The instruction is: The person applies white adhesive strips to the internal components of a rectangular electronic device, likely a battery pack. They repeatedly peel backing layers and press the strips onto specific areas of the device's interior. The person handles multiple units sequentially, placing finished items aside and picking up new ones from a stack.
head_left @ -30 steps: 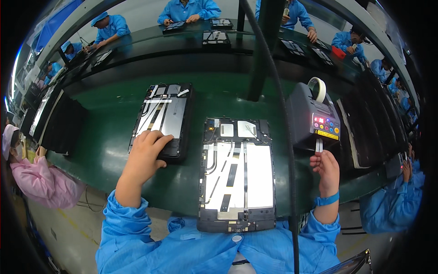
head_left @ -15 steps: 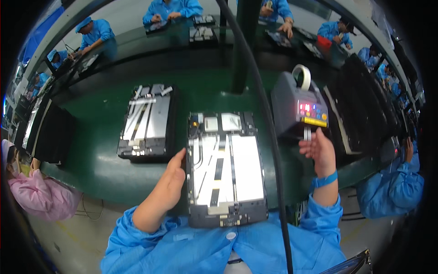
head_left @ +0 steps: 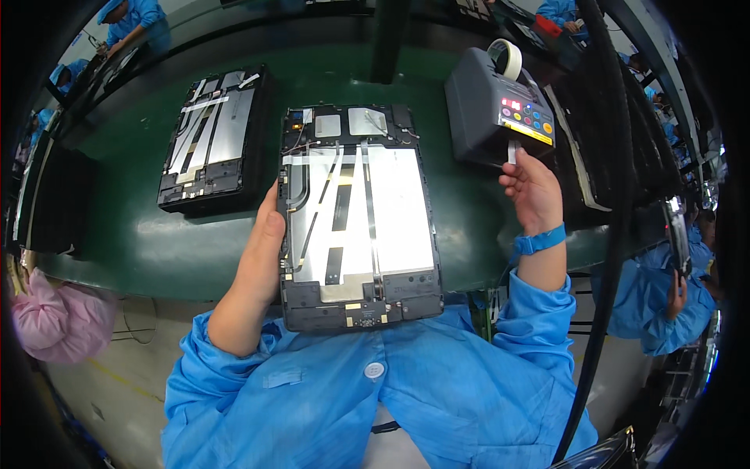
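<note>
An opened tablet [head_left: 402, 211] is in front of me, its inside facing up: large silver battery panels, black flat cables and dark boards. My left hand [head_left: 262, 254] grips its left edge, thumb along the side; the fingers underneath are hidden. To the right, a grey tape dispenser [head_left: 473, 109] has lit red digits and a roll of pale tape [head_left: 510, 59] on top. A short whitish tape strip [head_left: 512, 151] sticks out of its front. My right hand [head_left: 535, 191] closes on the end of that strip with thumb and forefinger, the other fingers curled.
Left of the tablet, a similar opened tablet [head_left: 234, 148] lies on a dark stack on the green table [head_left: 141, 266]. Dark stacked panels [head_left: 601, 133] stand right of the dispenser. A black cable [head_left: 616, 195] hangs down on the right. Co-workers sit around the table.
My view has tilted and shifted, so the table things appear higher and further left. My right hand has moved onto the tape strip and pinches it. My left hand stays at the tablet's edge.
</note>
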### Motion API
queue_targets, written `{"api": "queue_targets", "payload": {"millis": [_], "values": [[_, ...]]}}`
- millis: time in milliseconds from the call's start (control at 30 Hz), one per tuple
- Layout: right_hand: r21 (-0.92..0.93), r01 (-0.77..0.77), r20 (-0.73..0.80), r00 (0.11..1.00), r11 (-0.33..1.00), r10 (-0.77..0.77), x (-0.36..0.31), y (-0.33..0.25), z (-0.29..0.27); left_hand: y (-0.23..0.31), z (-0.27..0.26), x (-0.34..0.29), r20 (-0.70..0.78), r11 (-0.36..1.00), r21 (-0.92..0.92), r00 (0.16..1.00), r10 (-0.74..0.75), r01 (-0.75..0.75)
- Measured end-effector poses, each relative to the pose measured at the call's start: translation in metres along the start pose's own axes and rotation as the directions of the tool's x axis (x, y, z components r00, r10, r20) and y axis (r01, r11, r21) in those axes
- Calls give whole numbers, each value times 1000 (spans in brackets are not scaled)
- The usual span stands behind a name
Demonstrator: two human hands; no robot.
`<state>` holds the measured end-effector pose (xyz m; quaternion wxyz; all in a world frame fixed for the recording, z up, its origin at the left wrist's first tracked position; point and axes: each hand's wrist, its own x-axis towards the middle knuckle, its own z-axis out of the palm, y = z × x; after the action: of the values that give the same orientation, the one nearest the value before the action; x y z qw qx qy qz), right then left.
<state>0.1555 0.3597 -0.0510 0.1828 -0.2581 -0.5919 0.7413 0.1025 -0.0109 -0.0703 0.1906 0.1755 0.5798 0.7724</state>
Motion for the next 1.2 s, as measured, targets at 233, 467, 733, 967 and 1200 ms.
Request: {"api": "queue_targets", "payload": {"millis": [233,467,733,967,1200], "values": [[35,-108,52,993,994,106,2,1,-3,-12,-11,-2,-36,998,-40,998,43,-45],[33,-169,117,980,985,164,-2,5,-1,-14,-15,0,-17,998,-24,998,58,-58],[-4,90,69,994,996,-89,-13,-1,8,-8,-17,-4,-98,996,76,994,43,-36],[-362,552,671,714,751,-202,-102,-38,73,78,7,-15,319,355,735,756,571,-578],[-174,819,918,336,547,-210,-110,-55,137,83,25,1,418,525,567,771,480,-634]]}}
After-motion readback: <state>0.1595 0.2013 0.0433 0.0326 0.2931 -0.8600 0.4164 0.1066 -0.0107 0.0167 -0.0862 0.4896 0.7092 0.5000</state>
